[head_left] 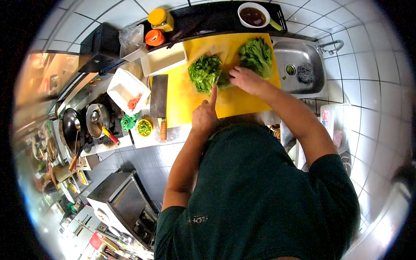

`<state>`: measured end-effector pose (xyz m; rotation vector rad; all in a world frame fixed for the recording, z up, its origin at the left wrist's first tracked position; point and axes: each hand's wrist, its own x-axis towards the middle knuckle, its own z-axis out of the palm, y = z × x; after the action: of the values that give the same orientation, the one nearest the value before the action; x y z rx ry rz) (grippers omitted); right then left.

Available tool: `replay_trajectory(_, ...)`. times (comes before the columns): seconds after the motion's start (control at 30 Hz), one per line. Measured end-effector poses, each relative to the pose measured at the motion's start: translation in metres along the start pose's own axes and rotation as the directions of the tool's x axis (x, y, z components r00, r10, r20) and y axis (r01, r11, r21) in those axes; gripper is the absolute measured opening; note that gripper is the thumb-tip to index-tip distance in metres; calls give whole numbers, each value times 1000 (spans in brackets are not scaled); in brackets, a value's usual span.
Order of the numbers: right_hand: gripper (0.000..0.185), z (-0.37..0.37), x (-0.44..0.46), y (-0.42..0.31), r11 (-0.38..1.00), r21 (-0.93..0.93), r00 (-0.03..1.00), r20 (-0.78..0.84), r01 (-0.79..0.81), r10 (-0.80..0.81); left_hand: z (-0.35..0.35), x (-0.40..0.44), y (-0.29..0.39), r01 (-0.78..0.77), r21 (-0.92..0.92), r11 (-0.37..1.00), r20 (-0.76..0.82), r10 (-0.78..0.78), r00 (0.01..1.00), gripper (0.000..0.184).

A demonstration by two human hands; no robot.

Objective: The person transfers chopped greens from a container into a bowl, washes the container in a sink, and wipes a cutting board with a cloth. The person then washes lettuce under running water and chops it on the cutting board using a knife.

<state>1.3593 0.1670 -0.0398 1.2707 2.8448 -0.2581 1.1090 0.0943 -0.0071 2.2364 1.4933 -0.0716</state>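
My left hand [204, 115] is closed, its index finger stretched forward along what looks like the thin, edge-on blade of a knife; the handle is hidden in the fist. Just beyond that fingertip lies a pile of chopped lettuce [203, 73] on the yellow cutting board [182, 104]. My right hand [243, 79] reaches in from the right, its fingers bent down on a bit of green leaf beside the pile. A larger uncut bunch of lettuce [256, 56] rests behind it at the board's right. A cleaver [159, 97] lies along the board's left edge.
A steel sink [318, 60] with a scouring pad adjoins on the right. Behind the board stands a bowl of dark liquid [252, 16]. Leftward are white containers [164, 60], a small cup of chopped greens [144, 127] and a stove with a pan [98, 120].
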Motion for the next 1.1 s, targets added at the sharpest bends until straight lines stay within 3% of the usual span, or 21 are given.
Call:
replay_trajectory(0.07, 19, 27, 1, 6, 995, 88, 999, -22, -40, 42, -9, -8, 6, -36, -37, 999, -92, 33, 995, 87)
replay_trajectory(0.2, 22, -21, 5, -2, 993, 114, 994, 110, -10, -3, 7, 3, -1, 23, 7, 1000, 91, -24, 996, 89)
replay_trajectory(0.27, 22, 25, 6, 11, 981, 182, 998, -13, -64, 67, -16, 0, 10, 69, -26, 997, 104, -66, 992, 90)
replay_trajectory(0.37, 22, 25, 6, 9, 997, 73, 1000, 3, -23, 23, -15, -10, 12, -16, -84, 996, -29, 13, 1000, 90)
replay_trajectory(0.4, 22, 16, 6, 7, 1000, -5, 999, 43, 17, -17, -8, -8, 9, -5, -45, 999, 18, 6, 1000, 90)
replay_trajectory(0.47, 22, 6, 2, 0, 999, 38, 999, -37, 33, -31, 12, 0, 1, 13, 36, 999, 102, -17, 995, 90)
replay_trajectory(0.57, 21, 26, 5, 6, 999, 8, 997, -66, 37, -36, -16, -6, 16, 44, -9, 999, 59, -44, 997, 89)
replay_trajectory(0.67, 19, 18, 1, 4, 998, 34, 998, -41, 53, -52, -6, -10, 12, -39, -48, 998, -56, 36, 998, 88)
replay_trajectory(0.77, 17, 2, 3, 1, 998, 45, 999, -5, 39, -38, 13, 1, 1, 17, 1, 1000, 77, -17, 997, 88)
replay_trajectory(0.87, 16, 41, 7, 11, 999, 32, 997, 64, -36, 34, -8, -12, 10, -49, -68, 996, -118, 41, 992, 88)
replay_trajectory(0.97, 16, 13, 2, 1, 997, 72, 1000, 7, 12, -12, 9, -2, 7, 14, -8, 1000, 88, -13, 996, 89)
replay_trajectory(1.1, 18, 32, 4, 8, 994, 19, 982, -161, 103, -99, 2, -6, 4, -8, -64, 998, 17, 10, 1000, 89)
